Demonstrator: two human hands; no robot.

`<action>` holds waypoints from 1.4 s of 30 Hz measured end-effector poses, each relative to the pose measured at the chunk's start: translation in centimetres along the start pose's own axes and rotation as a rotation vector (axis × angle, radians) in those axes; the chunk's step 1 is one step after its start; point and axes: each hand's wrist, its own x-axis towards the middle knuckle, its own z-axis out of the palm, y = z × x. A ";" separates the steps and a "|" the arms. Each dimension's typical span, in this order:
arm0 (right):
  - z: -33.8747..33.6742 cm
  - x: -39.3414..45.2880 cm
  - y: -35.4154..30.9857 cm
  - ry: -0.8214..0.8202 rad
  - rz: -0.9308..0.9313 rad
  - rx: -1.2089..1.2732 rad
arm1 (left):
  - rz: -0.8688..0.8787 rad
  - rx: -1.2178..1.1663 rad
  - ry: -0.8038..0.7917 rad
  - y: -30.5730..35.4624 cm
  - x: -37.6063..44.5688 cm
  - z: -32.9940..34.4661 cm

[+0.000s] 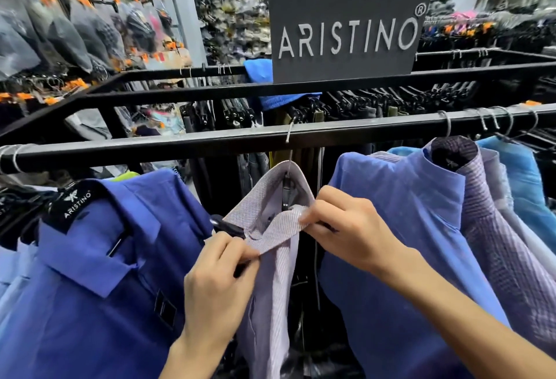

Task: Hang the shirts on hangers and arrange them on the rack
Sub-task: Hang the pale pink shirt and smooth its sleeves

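A pale lilac striped shirt (pixel 270 282) hangs on a black hanger (pixel 285 195) whose wire hook is over the black rack rail (pixel 210 142). My left hand (pixel 216 282) pinches the shirt's front placket just below the collar. My right hand (pixel 343 225) pinches the collar's right edge at the neck. A dark hanger arm (pixel 228 226) sticks out at the shirt's left shoulder. A royal blue shirt (pixel 99 273) hangs to the left, and a lighter blue shirt (pixel 406 228) to the right.
More shirts, purple checked (pixel 496 243) and light blue (pixel 523 186), crowd the rail's right end. A dark ARISTINO sign (pixel 346 38) stands on the rack's upper bar. Trousers on clips hang behind. Bagged goods fill the walls beyond.
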 end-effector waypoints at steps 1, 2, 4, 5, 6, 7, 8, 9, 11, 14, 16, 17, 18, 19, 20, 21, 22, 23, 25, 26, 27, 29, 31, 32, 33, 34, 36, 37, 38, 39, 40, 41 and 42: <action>0.1 -0.3 0.1 0.003 0.004 0.012 | -0.011 0.001 -0.005 0.2 -0.1 0.0; 0.0 -0.5 0.3 0.008 0.017 0.034 | -0.017 0.004 -0.027 0.4 -0.2 0.1; -0.3 -0.5 0.5 0.022 0.064 0.105 | -0.026 -0.013 -0.110 0.3 -0.1 0.2; -0.5 -0.4 0.5 0.027 0.089 0.158 | -0.032 -0.035 -0.168 0.0 0.0 0.4; -0.7 -0.4 0.5 0.027 0.111 0.216 | -0.029 -0.058 -0.222 -0.5 0.1 0.6; -0.9 -0.4 0.5 0.027 0.132 0.266 | -0.015 -0.075 -0.260 -0.8 0.0 0.7; -1.0 -0.6 0.3 0.036 0.153 0.296 | 0.003 -0.093 -0.271 -1.0 0.0 0.9; -1.0 -0.8 0.2 0.058 0.173 0.302 | 0.012 -0.111 -0.247 -0.9 -0.1 0.9; -1.1 -1.4 0.1 0.112 0.211 0.284 | 0.012 -0.131 -0.102 -0.7 -0.2 1.1; -1.3 -1.7 -0.2 0.121 0.255 0.312 | -0.025 -0.137 -0.020 -0.5 0.3 0.9; -1.6 -1.7 -0.4 0.078 0.279 0.388 | 0.009 -0.145 -0.163 -0.3 0.4 0.6; -1.7 -1.6 -0.5 0.054 0.291 0.428 | 0.024 -0.160 -0.233 -0.1 0.5 0.4; -1.9 -1.6 -0.6 0.037 0.309 0.462 | 0.010 -0.218 -0.276 0.2 0.7 0.2; -2.0 -1.5 -0.7 0.028 0.331 0.489 | -0.035 -0.302 -0.295 0.5 1.0 0.2; -2.1 -1.3 -0.8 0.027 0.361 0.510 | -0.099 -0.387 -0.300 0.9 1.3 0.3; -2.0 -1.1 -1.0 0.034 0.395 0.529 | -0.166 -0.450 -0.319 1.4 1.8 0.5; -1.9 -0.9 -1.1 0.046 0.424 0.547 | -0.218 -0.489 -0.359 1.9 2.4 0.8; -1.8 -0.7 -1.3 0.056 0.454 0.572 | -0.248 -0.512 -0.413 2.3 2.9 1.1; -1.5 -0.4 -1.3 0.076 0.565 0.647 | -0.287 -0.551 -0.487 3.0 3.7 1.7; -1.4 -0.4 -1.1 0.097 0.656 0.682 | -0.301 -0.569 -0.494 3.1 3.9 2.0; -1.5 -0.4 -1.0 0.123 0.759 0.698 | -0.307 -0.578 -0.490 3.2 4.1 2.1; -1.4 -0.3 -0.4 0.125 0.935 0.636 | -0.289 -0.566 -0.488 3.1 4.1 2.4; -1.3 0.1 0.3 0.020 0.995 0.609 | -0.263 -0.532 -0.517 3.0 3.9 2.6; -1.1 0.5 0.6 -0.042 0.972 0.613 | -0.251 -0.508 -0.526 3.0 3.7 2.6; -1.1 0.8 0.8 -0.084 0.937 0.613 | -0.243 -0.471 -0.515 2.8 3.6 2.6; -1.0 1.0 1.0 -0.099 0.912 0.622 | -0.252 -0.431 -0.470 2.7 3.7 2.7; -0.8 1.4 1.2 -0.092 0.904 0.641 | -0.327 -0.375 -0.322 2.3 4.4 2.9; -0.8 1.7 1.2 -0.094 0.891 0.625 | -0.379 -0.375 -0.260 2.0 4.9 3.0; -0.8 2.0 1.1 -0.099 0.869 0.590 | -0.424 -0.371 -0.225 1.9 5.6 3.2; -0.8 2.3 0.9 -0.108 0.852 0.551 | -0.436 -0.337 -0.194 1.8 6.2 3.5; -0.7 2.6 0.8 -0.126 0.852 0.506 | -0.430 -0.290 -0.161 1.6 6.7 3.8; -0.6 2.8 0.7 -0.153 0.863 0.459 | -0.413 -0.237 -0.120 1.3 7.3 4.1; -0.5 3.1 0.9 -0.182 0.866 0.415 | -0.392 -0.185 -0.087 1.2 8.0 4.3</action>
